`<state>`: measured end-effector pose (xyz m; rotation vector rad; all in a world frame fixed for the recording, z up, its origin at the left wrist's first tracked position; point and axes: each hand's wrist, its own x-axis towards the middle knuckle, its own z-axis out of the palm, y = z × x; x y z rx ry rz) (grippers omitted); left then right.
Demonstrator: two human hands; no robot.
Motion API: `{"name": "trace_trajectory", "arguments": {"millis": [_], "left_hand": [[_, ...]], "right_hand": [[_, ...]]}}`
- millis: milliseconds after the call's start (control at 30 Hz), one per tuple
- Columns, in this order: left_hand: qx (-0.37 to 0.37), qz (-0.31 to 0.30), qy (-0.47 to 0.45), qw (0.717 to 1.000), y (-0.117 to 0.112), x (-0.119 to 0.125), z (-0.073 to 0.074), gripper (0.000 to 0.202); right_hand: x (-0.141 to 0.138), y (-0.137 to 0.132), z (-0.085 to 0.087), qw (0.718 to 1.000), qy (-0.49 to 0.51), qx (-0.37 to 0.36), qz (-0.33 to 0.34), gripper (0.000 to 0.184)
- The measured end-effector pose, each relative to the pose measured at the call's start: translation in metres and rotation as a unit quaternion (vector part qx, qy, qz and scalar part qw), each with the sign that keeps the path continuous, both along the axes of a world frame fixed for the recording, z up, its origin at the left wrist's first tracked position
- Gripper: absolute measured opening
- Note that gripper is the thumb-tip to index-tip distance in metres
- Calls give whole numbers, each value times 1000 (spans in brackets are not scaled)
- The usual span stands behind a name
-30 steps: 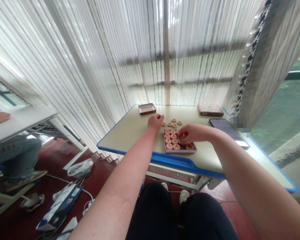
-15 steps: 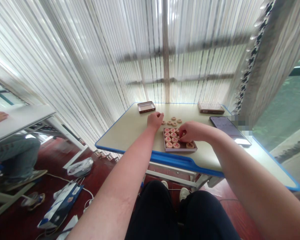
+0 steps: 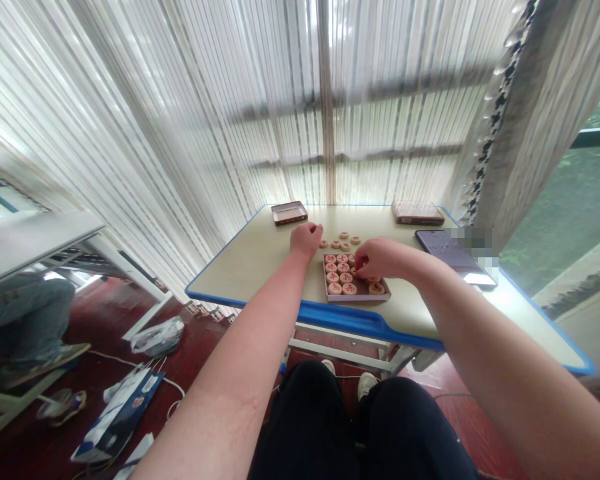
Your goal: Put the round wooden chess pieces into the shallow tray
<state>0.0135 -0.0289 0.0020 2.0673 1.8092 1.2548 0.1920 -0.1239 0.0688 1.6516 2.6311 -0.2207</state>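
Observation:
A shallow box (image 3: 358,299) on the desk holds rows of round wooden Chinese chess pieces (image 3: 349,289) with red characters. My right hand (image 3: 377,257) reaches over the box, its fingertips pinched on a Chinese chess piece of which only an edge shows. It hides part of the box's right side. My left hand (image 3: 306,240) is held closed above the desk, beyond the box's left corner; what its fingers hold, if anything, I cannot make out. Several loose Chinese chess pieces (image 3: 345,246) lie on the desk between the two hands, behind the box.
An open box lid or tray (image 3: 289,213) sits at the desk's back left, a flat box (image 3: 418,213) at the back right. A phone (image 3: 455,257) lies to the right. Another person's leg (image 3: 35,320) shows by a white table (image 3: 35,240) at left; bags (image 3: 157,335) lie on the floor.
My right hand's fingertips have shifted slightly left and up within the box. My left hand stays closed in about the same place. The whole view has shifted a little.

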Motion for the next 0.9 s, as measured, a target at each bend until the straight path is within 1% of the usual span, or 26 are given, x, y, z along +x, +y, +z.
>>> {"name": "trace_trajectory", "arguments": {"millis": [200, 267, 367, 467, 633, 900], "left_hand": [[-19, 7, 13, 1000, -4, 1, 4, 36], [-17, 18, 21, 999, -5, 1, 4, 35], [-11, 40, 28, 999, -4, 0, 4, 31], [-13, 42, 27, 999, -3, 0, 3, 27], [-23, 35, 23, 999, -3, 0, 3, 27], [-35, 35, 20, 999, -2, 1, 3, 26]], "right_hand": [[0, 0, 0, 1000, 3, -4, 3, 19], [1, -1, 2, 1000, 9, 2, 5, 21], [4, -1, 5, 999, 29, 7, -14, 25], [8, 0, 4, 998, 46, -1, -31, 26], [6, 2, 0, 999, 33, -16, 0, 22], [3, 4, -5, 1000, 30, -2, 1, 20]]}}
